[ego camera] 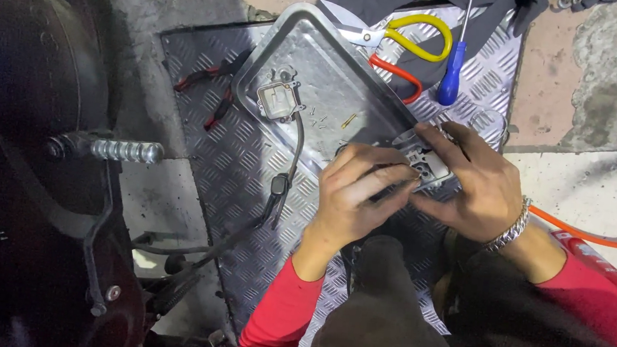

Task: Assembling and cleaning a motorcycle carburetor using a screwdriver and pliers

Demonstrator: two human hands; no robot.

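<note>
On the checker-plate floor panel point(251, 153) sits a metal tray point(346, 87); at its near edge my left hand point(355, 196) and right hand point(478, 185) both grip a small grey connector block point(428, 165). Loose screws point(318, 120) lie on the tray.

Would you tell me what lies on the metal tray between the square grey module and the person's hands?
In the head view, small loose screws and a brass-coloured screw lie on the metal tray between the square grey module and the left hand.
</note>
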